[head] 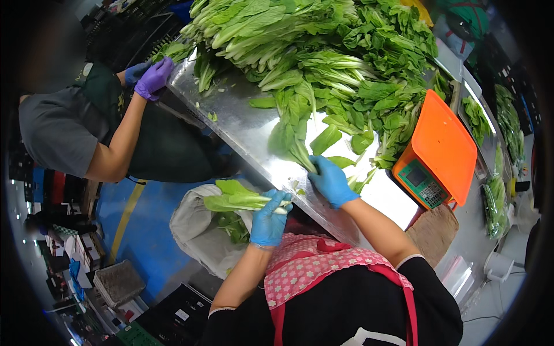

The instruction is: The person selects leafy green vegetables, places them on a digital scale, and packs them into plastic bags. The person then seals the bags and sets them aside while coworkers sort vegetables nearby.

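Observation:
Blue gloves cover both my hands. My left hand (269, 218) grips a small leafy green plant (236, 197) by its pale stem end, above the mouth of a white woven sack (190, 220). Loose green leaves (233, 227) lie inside that sack. Over the metal table (233, 116), my right hand (332, 181) is closed around the stems of a bunch of leafy greens (290, 129), whose leaves point away from me and look slightly blurred. Beyond it rises a large heap of the same greens (277, 30).
An orange digital scale (446, 147) stands on the right, beside scattered leaves. A co-worker's purple-gloved hand (155, 78) is at the table's left corner. Bagged greens (494, 203) and clear plastic bags (456, 277) lie far right. A black crate (173, 313) sits lower left.

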`<state>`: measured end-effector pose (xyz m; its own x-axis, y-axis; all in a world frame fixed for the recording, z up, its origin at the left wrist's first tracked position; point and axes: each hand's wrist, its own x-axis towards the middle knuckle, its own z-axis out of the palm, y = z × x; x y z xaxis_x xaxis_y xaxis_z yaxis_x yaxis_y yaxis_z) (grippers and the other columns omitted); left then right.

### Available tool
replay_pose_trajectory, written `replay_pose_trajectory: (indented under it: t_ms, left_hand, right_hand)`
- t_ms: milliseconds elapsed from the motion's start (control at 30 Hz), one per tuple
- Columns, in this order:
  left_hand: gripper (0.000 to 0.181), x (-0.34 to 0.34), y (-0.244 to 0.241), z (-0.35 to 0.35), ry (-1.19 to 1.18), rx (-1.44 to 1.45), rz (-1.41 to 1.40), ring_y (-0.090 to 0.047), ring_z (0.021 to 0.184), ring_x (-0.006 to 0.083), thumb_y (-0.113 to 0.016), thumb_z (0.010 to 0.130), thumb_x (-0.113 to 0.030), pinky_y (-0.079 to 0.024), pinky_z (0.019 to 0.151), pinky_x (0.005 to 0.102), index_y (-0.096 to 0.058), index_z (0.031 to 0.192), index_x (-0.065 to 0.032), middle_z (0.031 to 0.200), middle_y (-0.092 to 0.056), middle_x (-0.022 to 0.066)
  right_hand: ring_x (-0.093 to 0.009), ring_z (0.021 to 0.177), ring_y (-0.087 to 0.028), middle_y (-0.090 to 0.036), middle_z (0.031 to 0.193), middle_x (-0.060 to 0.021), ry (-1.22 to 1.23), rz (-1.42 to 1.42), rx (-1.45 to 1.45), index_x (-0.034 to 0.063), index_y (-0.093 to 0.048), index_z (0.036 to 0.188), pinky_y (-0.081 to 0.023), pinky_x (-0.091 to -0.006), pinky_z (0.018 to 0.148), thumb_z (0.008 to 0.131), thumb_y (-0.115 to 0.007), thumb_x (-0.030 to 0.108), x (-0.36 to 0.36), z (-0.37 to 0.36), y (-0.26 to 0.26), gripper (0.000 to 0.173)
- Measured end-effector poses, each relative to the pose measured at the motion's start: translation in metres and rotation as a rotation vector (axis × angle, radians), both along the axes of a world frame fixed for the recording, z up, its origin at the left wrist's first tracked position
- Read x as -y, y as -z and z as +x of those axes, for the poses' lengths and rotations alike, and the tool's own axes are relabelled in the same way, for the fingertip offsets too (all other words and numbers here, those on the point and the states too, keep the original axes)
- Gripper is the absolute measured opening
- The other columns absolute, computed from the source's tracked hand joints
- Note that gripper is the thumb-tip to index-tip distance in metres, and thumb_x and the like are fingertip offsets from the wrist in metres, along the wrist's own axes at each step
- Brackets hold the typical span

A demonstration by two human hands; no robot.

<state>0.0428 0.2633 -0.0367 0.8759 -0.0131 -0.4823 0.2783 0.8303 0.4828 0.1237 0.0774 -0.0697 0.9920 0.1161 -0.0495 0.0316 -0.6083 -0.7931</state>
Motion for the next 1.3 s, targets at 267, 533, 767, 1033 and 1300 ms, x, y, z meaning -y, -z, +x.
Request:
replay_pose_trajectory:
  t_ms: [267, 533, 767, 1033, 1300]
  left_hand:
    - [0.026, 0.032, -0.006, -0.005, 0.312, -0.038, -0.063, -0.063, 0.084, 0.0172, -0.059, 0.092, -0.009, -0.051, 0.070, 0.0284, -0.058, 0.116, 0.0027, 0.092, -0.065, 0.0079]
    - [0.027, 0.056, -0.006, 0.006, 0.356, -0.048, 0.134, -0.061, 0.080, 0.0132, -0.067, 0.088, -0.009, -0.048, 0.066, 0.0257, -0.060, 0.113, -0.0019, 0.094, -0.065, 0.0039]
    - [0.020, 0.059, -0.006, -0.001, 0.277, 0.033, 0.179, -0.064, 0.082, 0.0143, -0.063, 0.090, -0.007, -0.050, 0.072, 0.0252, -0.061, 0.109, -0.0010, 0.099, -0.066, 0.0071]
    - [0.028, 0.004, -0.013, 0.049, 0.027, 0.257, -0.085, -0.058, 0.108, 0.0233, -0.057, 0.095, -0.013, -0.046, 0.094, 0.0377, -0.053, 0.120, -0.0019, 0.115, -0.061, 0.0124]
    - [0.041, 0.007, -0.010, 0.072, 0.127, 0.005, -0.093, -0.056, 0.115, 0.0276, -0.054, 0.094, -0.009, -0.046, 0.096, 0.0366, -0.045, 0.129, 0.0084, 0.124, -0.057, 0.0193]
  right_hand:
    - [-0.012, 0.076, -0.063, -0.067, 0.096, -0.0084, 0.049, 0.884, -0.619, -0.0042, -0.048, 0.130, -0.050, -0.0226, 0.069, 0.094, -0.056, 0.009, 0.041, -0.059, -0.075, 0.039]
    - [-0.012, 0.080, -0.057, -0.063, 0.094, -0.0035, -0.086, 0.316, -0.090, 0.0019, -0.061, 0.123, -0.048, -0.0249, 0.074, 0.088, -0.068, 0.015, 0.038, -0.076, -0.078, 0.038]
    - [-0.012, 0.081, -0.059, -0.065, 0.096, -0.0044, 0.233, 0.920, -0.427, -0.0036, -0.066, 0.105, -0.048, -0.0256, 0.075, 0.086, -0.069, 0.008, 0.030, -0.074, -0.061, 0.023]
    - [-0.027, 0.085, -0.065, -0.067, 0.102, -0.0137, -0.274, -0.159, -0.165, 0.0058, -0.062, 0.122, -0.051, -0.0356, 0.079, 0.085, -0.070, 0.022, 0.086, -0.023, -0.066, 0.041]
    - [-0.037, 0.127, -0.043, -0.040, 0.142, -0.0217, -0.073, -0.521, 0.454, 0.0114, -0.015, 0.152, -0.034, -0.0420, 0.107, 0.064, -0.084, 0.031, 0.075, 0.194, -0.096, 0.113]
